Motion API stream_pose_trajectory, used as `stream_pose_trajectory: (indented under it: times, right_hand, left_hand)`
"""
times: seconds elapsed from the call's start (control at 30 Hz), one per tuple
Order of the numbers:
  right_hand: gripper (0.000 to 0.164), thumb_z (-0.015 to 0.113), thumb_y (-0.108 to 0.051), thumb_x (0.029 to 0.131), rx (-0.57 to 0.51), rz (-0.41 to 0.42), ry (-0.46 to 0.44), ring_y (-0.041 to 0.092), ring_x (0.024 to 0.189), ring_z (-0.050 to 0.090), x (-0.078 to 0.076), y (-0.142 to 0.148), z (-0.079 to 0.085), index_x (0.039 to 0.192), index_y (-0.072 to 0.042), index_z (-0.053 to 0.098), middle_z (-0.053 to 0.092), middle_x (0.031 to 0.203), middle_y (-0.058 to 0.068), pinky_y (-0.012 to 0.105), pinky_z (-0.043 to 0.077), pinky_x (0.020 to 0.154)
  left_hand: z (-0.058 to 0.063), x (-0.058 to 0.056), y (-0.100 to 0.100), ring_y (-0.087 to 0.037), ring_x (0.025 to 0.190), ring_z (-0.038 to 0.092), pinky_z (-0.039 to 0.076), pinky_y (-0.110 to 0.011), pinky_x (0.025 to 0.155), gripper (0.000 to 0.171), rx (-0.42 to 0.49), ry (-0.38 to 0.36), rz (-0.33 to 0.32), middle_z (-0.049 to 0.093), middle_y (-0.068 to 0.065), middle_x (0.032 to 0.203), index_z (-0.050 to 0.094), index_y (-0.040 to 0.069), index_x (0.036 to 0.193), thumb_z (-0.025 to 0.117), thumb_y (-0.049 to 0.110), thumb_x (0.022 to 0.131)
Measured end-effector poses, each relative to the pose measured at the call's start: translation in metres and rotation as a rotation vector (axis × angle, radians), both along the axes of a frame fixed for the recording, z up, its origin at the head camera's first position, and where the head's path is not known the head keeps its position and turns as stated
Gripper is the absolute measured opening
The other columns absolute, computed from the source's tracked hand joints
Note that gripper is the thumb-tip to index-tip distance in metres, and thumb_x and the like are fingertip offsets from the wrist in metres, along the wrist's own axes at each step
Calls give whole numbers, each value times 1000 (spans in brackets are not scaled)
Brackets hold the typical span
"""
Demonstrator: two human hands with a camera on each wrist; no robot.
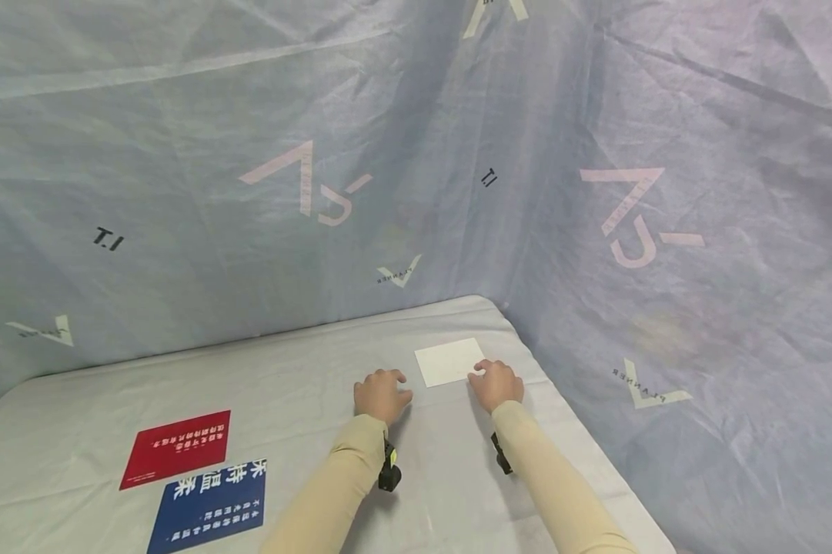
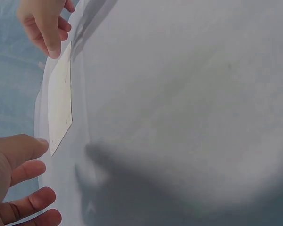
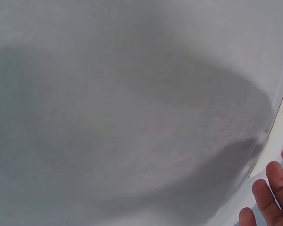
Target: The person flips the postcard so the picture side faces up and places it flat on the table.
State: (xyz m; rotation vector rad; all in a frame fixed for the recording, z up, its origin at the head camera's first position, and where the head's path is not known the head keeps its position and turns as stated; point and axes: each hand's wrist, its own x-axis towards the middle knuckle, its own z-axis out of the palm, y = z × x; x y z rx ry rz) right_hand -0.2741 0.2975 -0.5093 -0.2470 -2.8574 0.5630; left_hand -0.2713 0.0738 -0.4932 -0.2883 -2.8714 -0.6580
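A white card (image 1: 447, 362) lies flat on the cloth-covered table, between and a little beyond my two hands. My left hand (image 1: 381, 396) is to the left of the card, apart from it, with fingers loosely bent and holding nothing. My right hand (image 1: 497, 385) is at the card's right edge, its thumb and forefinger overlapping the near right corner in the head view. In the left wrist view, the right thumb (image 2: 53, 40) hangs by one end of the card (image 2: 60, 99). The right wrist view shows relaxed right fingers (image 3: 269, 197) beside the card's edge.
To the left on the pale tablecloth (image 1: 305, 454) lie a red card (image 1: 176, 448) and a blue card (image 1: 211, 508), both with white printed characters. Grey printed fabric (image 1: 201, 185) hangs behind the table and along its right side. Each wrist wears a small black camera (image 1: 390, 473).
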Motion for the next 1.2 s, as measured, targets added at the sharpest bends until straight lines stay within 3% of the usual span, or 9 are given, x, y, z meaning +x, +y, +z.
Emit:
stream_pose_trajectory:
  times: [0.47, 0.87, 1.2]
  right_hand:
    - [28, 70, -26, 92, 16, -22, 13, 39, 95, 67, -8, 9, -7, 112, -7, 75, 71, 102, 18, 56, 51, 80]
    - [34, 71, -29, 92, 65, -59, 24, 41, 97, 65, -10, 18, -13, 113, -2, 73, 69, 100, 21, 56, 52, 79]
    - [42, 65, -35, 97, 112, -77, -27, 39, 103, 59, -16, 16, -14, 117, 2, 68, 62, 104, 22, 56, 49, 85]
  left_hand:
    - [3, -1, 18, -30, 90, 69, 50, -49, 81, 21, -17, -13, -19, 74, -10, 99, 79, 12, 101, 81, 24, 84]
    - [-3, -3, 28, -28, 88, 70, 51, -47, 80, 21, -56, -12, -15, 74, -9, 95, 79, 12, 100, 82, 26, 84]
    - [0, -1, 28, -28, 89, 69, 51, -48, 81, 21, -65, -31, -7, 74, -9, 95, 79, 13, 101, 81, 27, 85]
